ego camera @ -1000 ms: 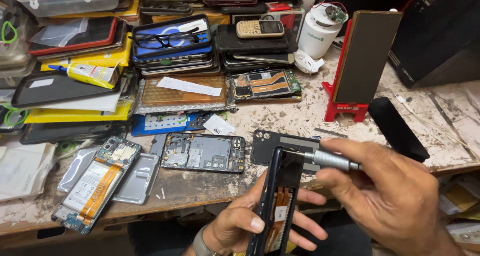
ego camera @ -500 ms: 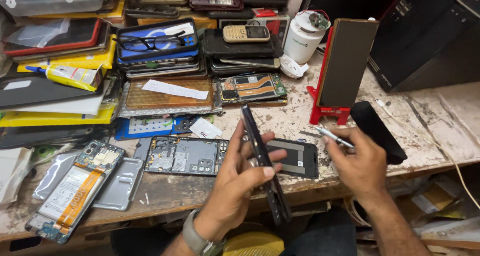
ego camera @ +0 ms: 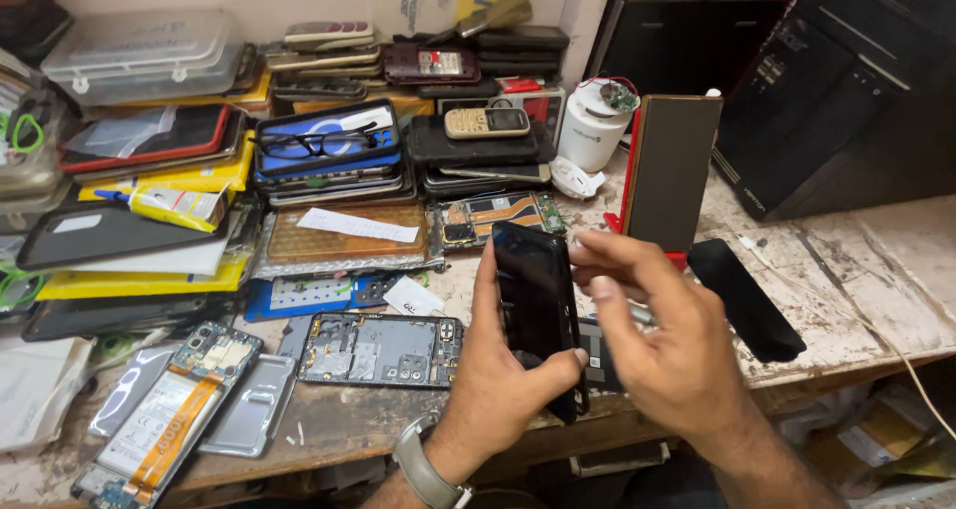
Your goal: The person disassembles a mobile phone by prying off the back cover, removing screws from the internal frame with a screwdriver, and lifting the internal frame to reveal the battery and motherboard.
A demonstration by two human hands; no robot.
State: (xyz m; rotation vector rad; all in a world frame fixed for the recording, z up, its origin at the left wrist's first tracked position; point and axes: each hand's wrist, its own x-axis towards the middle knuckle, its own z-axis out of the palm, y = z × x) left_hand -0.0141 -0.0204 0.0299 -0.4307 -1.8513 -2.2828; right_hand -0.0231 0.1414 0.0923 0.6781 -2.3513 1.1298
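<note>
A: Where is the phone?

B: Your left hand (ego camera: 503, 370) grips the black phone (ego camera: 538, 315) upright above the bench edge; your right hand (ego camera: 662, 355), fingers half curled, pinches its top corner.

A: Risks?

B: It could slip onto the opened phone (ego camera: 383, 350). A white paper strip (ego camera: 357, 226) lies behind; a yellow tube (ego camera: 174, 206) left.

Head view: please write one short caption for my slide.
Left hand holds a black slab-shaped phone upright while the right hand touches its edge, above a worn wooden bench.
</note>
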